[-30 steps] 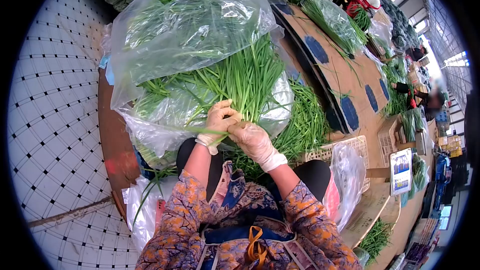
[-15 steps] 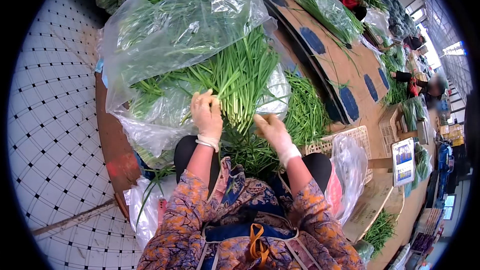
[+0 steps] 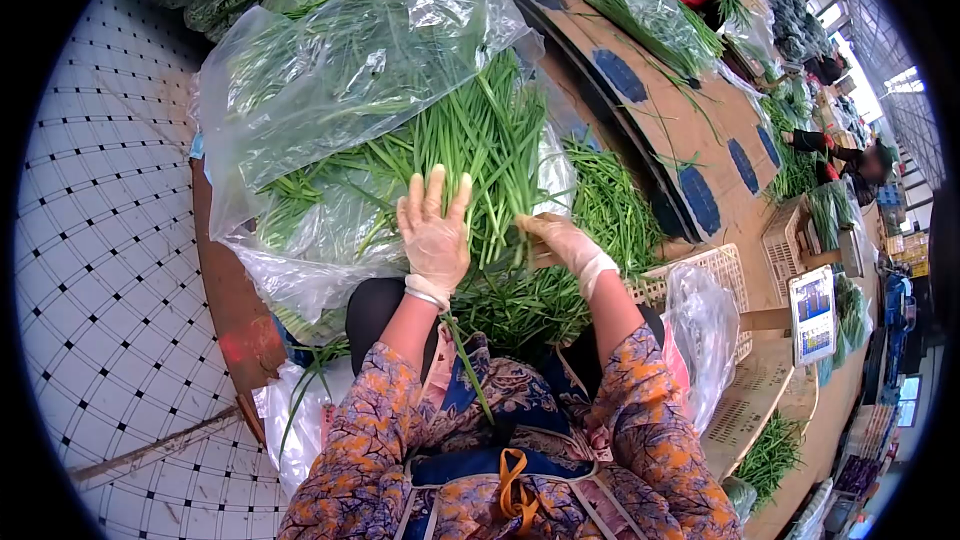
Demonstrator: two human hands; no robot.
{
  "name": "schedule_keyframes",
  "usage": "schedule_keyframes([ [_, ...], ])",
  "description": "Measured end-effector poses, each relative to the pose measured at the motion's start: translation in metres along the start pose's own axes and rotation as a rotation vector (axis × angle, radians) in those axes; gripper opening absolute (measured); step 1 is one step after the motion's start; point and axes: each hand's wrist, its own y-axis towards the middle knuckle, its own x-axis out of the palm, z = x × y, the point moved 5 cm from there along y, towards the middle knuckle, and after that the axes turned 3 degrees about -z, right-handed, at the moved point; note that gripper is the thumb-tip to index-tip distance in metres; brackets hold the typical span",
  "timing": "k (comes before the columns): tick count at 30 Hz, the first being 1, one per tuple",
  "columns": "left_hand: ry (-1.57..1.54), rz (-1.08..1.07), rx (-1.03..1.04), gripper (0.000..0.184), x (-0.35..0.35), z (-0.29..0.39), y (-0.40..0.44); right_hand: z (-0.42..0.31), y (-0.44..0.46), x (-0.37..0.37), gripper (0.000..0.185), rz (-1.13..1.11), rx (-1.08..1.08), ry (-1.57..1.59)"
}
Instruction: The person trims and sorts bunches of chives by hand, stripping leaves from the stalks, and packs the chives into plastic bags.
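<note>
Green stalks lie under open left hand, right hand at edge, grip unclear.

Left hand: palm down, fingers extended and spread, pointing forward. Right hand: fingers curled, pointing inward. Both hands gloved; forearms converge forward.

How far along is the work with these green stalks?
Seemingly partway. Looks done: many stalks lie under clear plastic. In hand: the left hand spreads over the bunch; the right hand's fingers are at its lower edge, grip unclear. Apparently left: the loose heap beside it, not under plastic.
</note>
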Motion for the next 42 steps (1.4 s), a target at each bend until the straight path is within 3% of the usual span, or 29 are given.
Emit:
schedule_keyframes([
  [3,0.008,-0.02,0.16,0.045,0.007,0.004,-0.002,-0.024,-0.018,0.042,0.065,0.015,-0.04,0.014],
  [5,-0.133,-0.069,0.123,0.041,0.011,0.001,-0.002,-0.01,0.012,0.052,0.055,0.16,-0.108,-0.004],
  [6,-0.14,-0.064,0.108,0.041,0.009,0.001,-0.002,-0.006,0.02,0.053,0.041,0.165,-0.06,-0.005],
  [9,-0.02,-0.137,0.049,0.039,0.011,-0.001,-0.002,-0.004,0.021,0.041,0.028,0.096,-0.024,-0.005],
  [10,-0.015,-0.135,0.028,0.041,0.013,-0.003,-0.002,-0.005,0.018,0.036,0.026,0.135,-0.097,0.195],
  [15,0.045,-0.065,-0.092,0.042,0.014,-0.009,-0.002,-0.004,0.023,0.011,0.027,0.056,-0.107,0.302],
  [17,0.124,0.016,0.045,0.044,0.005,0.005,0.002,-0.004,0.023,0.017,0.027,0.072,-0.063,0.361],
  [19,0.048,0.03,0.142,0.043,0.003,0.014,0.005,-0.002,0.021,0.029,0.039,0.143,-0.09,0.368],
  [21,0.117,-0.244,0.147,0.04,0.021,0.008,0.007,0.003,0.021,0.037,0.043,0.237,-0.115,0.111],
  [25,0.273,-0.123,0.187,0.041,0.025,-0.027,0.014,-0.013,0.008,0.004,0.031,0.095,-0.114,-0.111],
  [29,0.236,-0.142,0.068,0.041,0.014,-0.032,0.018,-0.005,0.008,-0.019,0.03,0.074,-0.072,0.185],
  [31,0.034,-0.121,0.104,0.043,0.012,-0.013,0.015,0.001,0.01,-0.009,0.032,0.055,-0.092,0.425],
  [33,0.048,-0.085,0.185,0.043,0.009,-0.001,0.016,-0.008,-0.002,-0.003,0.031,0.035,-0.122,0.449],
  [35,0.122,-0.306,0.338,0.044,0.024,0.0,0.009,-0.006,-0.014,-0.015,0.031,0.054,-0.053,0.365],
  [39,0.211,-0.321,0.289,0.043,0.036,-0.015,0.007,-0.024,-0.075,-0.09,0.018,0.093,-0.329,0.435],
  [41,0.207,-0.337,0.276,0.043,0.034,-0.011,0.008,-0.042,-0.126,-0.123,0.02,0.212,-0.434,0.523],
  [42,0.173,-0.292,0.275,0.041,0.03,-0.007,0.007,-0.056,-0.154,-0.128,0.019,0.396,-0.513,0.484],
])
